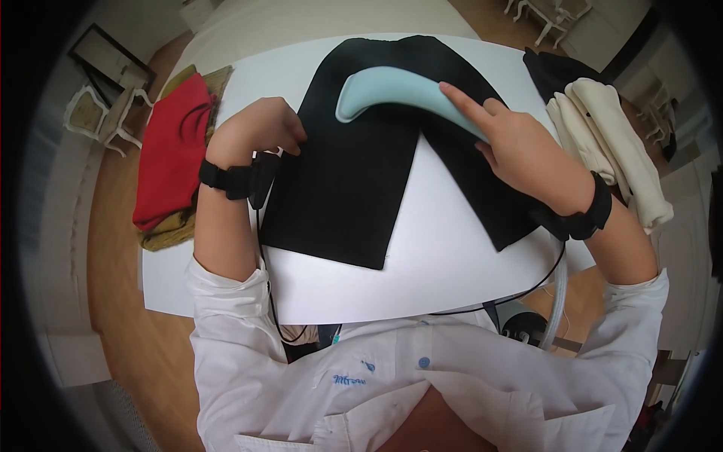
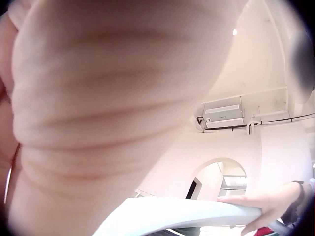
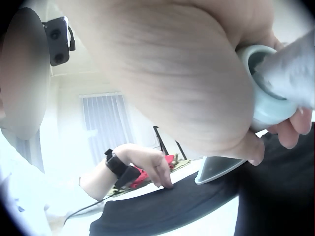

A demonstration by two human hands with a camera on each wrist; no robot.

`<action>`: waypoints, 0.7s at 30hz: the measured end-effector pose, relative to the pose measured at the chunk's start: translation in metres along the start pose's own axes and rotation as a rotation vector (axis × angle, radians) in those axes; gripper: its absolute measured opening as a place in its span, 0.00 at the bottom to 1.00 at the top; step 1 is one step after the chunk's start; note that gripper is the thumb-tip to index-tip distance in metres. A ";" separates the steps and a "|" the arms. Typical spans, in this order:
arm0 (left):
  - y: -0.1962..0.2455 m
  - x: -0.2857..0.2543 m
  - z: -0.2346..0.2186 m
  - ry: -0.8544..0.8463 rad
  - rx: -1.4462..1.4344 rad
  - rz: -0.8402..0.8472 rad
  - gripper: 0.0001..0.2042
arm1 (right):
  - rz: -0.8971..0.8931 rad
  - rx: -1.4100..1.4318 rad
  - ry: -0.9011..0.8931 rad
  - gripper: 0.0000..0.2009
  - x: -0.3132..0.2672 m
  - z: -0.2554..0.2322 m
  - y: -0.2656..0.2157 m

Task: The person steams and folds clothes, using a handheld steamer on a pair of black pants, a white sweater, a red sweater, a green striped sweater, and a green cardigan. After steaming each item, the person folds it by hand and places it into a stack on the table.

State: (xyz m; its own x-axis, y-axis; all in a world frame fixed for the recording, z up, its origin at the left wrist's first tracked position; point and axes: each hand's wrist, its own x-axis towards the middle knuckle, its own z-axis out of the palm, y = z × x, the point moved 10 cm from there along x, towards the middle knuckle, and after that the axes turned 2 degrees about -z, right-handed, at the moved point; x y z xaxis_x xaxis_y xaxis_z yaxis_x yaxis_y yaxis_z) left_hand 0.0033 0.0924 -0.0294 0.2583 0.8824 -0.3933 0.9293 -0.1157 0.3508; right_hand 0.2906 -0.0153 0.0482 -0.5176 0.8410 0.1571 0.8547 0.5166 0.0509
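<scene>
Black trousers (image 1: pixel 339 181) lie spread on the white table (image 1: pixel 444 260), legs toward the person. My right hand (image 1: pixel 527 154) grips the handle of a pale blue handheld garment steamer (image 1: pixel 399 89), index finger stretched along its top. The steamer's wide head overlaps the upper part of the left-lying leg in the head view. In the right wrist view, a whitish hose (image 3: pixel 290 69) enters the handle's end. At the trousers' left edge, my left hand (image 1: pixel 256 128) is bent downward and pinches the fabric with its fingertips (image 3: pixel 169 185).
To the left, a red folded garment (image 1: pixel 175 143) lies on olive knitwear (image 1: pixel 169 239). Cream folded garments (image 1: pixel 602 132) lie at the right edge, near a dark cloth (image 1: pixel 561 69). A thin black cable (image 1: pixel 263 279) hangs from the left wrist. Ornate chairs (image 1: pixel 109 117) stand beyond.
</scene>
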 end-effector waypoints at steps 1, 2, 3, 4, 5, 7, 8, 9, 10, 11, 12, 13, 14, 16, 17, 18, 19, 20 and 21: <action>-0.001 0.003 -0.001 0.012 0.009 0.046 0.13 | -0.027 0.053 -0.026 0.48 -0.001 0.002 -0.010; -0.002 0.005 -0.002 0.024 0.019 0.095 0.13 | -0.075 0.088 -0.051 0.48 -0.003 0.001 -0.021; -0.004 0.006 -0.001 0.022 0.018 0.093 0.13 | -0.111 0.111 -0.099 0.48 -0.005 -0.001 -0.032; -0.006 0.007 -0.002 0.028 0.041 0.073 0.12 | -0.158 0.111 -0.104 0.49 -0.009 -0.007 -0.045; -0.008 0.008 -0.004 0.034 0.064 0.054 0.12 | -0.204 0.110 -0.110 0.49 -0.013 -0.013 -0.056; -0.007 0.007 -0.001 0.003 0.017 0.085 0.11 | -0.230 0.106 -0.119 0.47 -0.017 -0.024 -0.066; -0.008 0.008 -0.001 -0.002 -0.023 0.096 0.11 | -0.295 0.092 -0.158 0.47 -0.020 -0.027 -0.075; -0.008 0.008 -0.001 -0.006 -0.063 0.105 0.11 | -0.361 0.077 -0.196 0.47 -0.023 -0.027 -0.084; -0.009 0.009 -0.001 -0.004 -0.066 0.104 0.11 | -0.388 0.103 -0.160 0.46 -0.026 -0.030 -0.088; -0.010 0.009 -0.001 -0.015 -0.074 0.102 0.11 | -0.394 0.102 -0.160 0.46 -0.027 -0.033 -0.090; -0.010 0.009 -0.001 -0.025 -0.082 0.101 0.11 | -0.395 0.095 -0.192 0.46 -0.028 -0.033 -0.091; -0.010 0.008 -0.001 -0.021 -0.086 0.096 0.11 | -0.395 0.088 -0.225 0.45 -0.029 -0.032 -0.091; -0.009 0.008 -0.001 -0.014 -0.075 0.098 0.11 | -0.402 0.085 -0.225 0.45 -0.028 -0.033 -0.090; -0.007 0.008 -0.001 -0.007 -0.067 0.097 0.11 | -0.344 0.072 -0.236 0.45 -0.025 -0.033 -0.077; -0.008 0.008 -0.001 -0.009 -0.068 0.083 0.11 | -0.347 0.069 -0.237 0.45 -0.025 -0.032 -0.072; -0.009 0.009 0.000 -0.010 -0.069 0.069 0.11 | -0.299 0.086 -0.205 0.45 -0.024 -0.033 -0.061; -0.010 0.009 0.000 -0.007 -0.072 0.069 0.11 | -0.250 0.103 -0.173 0.45 -0.021 -0.034 -0.049; -0.010 0.009 0.000 -0.004 -0.071 0.070 0.11 | -0.203 0.085 -0.170 0.46 -0.018 -0.033 -0.038; -0.009 0.009 0.000 -0.001 -0.070 0.071 0.11 | -0.138 0.051 -0.166 0.45 -0.014 -0.031 -0.024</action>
State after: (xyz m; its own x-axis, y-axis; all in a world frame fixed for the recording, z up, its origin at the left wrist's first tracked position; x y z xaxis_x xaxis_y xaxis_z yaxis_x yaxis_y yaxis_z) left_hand -0.0029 0.1014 -0.0357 0.3234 0.8727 -0.3659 0.8879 -0.1461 0.4362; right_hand 0.2787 -0.0449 0.0748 -0.6322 0.7747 -0.0123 0.7747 0.6323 0.0098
